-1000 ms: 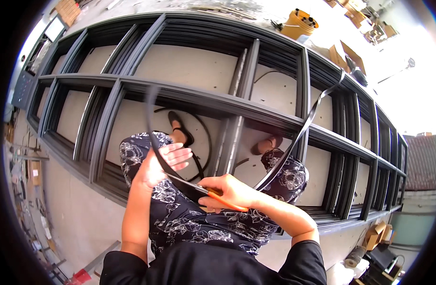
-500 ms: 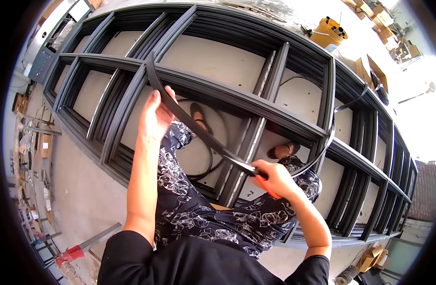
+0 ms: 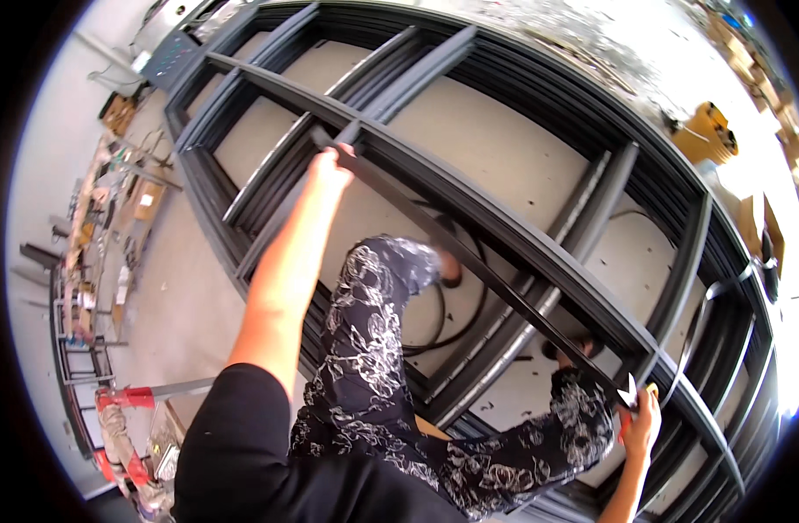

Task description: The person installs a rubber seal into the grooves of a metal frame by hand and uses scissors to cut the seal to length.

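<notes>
A long black flexible strip (image 3: 469,257) is stretched straight over a stack of dark grey metal frames (image 3: 504,193). Its upper-left end is pinched in my left hand (image 3: 332,167), close to a crossing of the frame bars. My right hand (image 3: 643,420), lower right, grips red-handled scissors (image 3: 627,394), their bright blades parted beside the strip. Whether the strip lies between the blades or under my fingers is too small to tell. From near my right hand, more of the strip (image 3: 689,336) curves up and away over the frame.
Loops of black strip (image 3: 482,318) lie on the floor inside a frame opening, near my feet. A yellow bucket (image 3: 706,135) stands beyond the far side. A red-ended clamp or tool (image 3: 125,398) is at lower left, below cluttered shelving (image 3: 112,253).
My hands have spread apart, the left up and away, the right further right with the scissors. The strip between them went from curved to straight. My view has turned and my legs have shifted.
</notes>
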`<state>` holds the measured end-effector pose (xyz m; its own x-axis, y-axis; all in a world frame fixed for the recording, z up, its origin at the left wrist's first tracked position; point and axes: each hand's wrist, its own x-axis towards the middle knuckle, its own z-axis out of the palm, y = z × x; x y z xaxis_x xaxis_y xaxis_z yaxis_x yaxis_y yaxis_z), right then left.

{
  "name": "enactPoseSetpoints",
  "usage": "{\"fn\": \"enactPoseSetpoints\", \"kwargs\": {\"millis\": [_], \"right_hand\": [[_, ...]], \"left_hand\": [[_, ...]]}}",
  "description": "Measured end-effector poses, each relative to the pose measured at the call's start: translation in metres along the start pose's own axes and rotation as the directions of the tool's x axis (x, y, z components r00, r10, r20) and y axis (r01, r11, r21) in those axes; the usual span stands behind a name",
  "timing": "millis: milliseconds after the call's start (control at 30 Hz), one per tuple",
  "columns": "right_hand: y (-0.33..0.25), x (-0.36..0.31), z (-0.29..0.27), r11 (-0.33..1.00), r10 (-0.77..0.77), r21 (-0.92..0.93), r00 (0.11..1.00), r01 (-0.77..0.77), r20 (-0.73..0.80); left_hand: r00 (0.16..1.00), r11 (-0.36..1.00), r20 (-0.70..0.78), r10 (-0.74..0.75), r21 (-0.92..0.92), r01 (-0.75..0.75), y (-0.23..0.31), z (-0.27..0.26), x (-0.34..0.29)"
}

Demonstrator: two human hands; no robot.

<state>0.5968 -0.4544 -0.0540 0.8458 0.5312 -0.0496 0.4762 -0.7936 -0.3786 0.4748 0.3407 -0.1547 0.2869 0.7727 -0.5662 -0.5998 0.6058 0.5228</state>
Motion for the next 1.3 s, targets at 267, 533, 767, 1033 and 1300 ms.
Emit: {"fn": "enactPoseSetpoints", "kwargs": {"millis": [267,533,767,1033,1300], "right_hand": [[0.069,0.025,0.033,0.993,0.101,-0.070,0.993,-0.097,0.067],[0.110,0.058,0.054,0.995,0.036,-0.090,0.998,-0.041,-0.054],[0.104,0.067,0.051,0.996,0.088,-0.031,0.996,-0.087,0.035],[0.095,0.062,0.043,0.988,0.154,-0.031,0.987,-0.153,0.045],[0.083,0.097,0.045,0.966,0.161,-0.214,0.985,-0.146,0.055]], "left_hand": [[0.997,0.995,-0.034,-0.066,0.071,0.068,-0.104,-0.013,0.063],[0.948,0.936,-0.300,-0.105,0.293,0.196,-0.136,0.007,0.065],[0.946,0.905,-0.314,-0.086,0.372,0.206,-0.128,-0.004,0.081],[0.944,0.883,-0.307,-0.123,0.401,0.245,-0.129,-0.001,0.087],[0.970,0.794,-0.162,-0.184,0.557,0.244,-0.077,-0.066,0.167]]}}
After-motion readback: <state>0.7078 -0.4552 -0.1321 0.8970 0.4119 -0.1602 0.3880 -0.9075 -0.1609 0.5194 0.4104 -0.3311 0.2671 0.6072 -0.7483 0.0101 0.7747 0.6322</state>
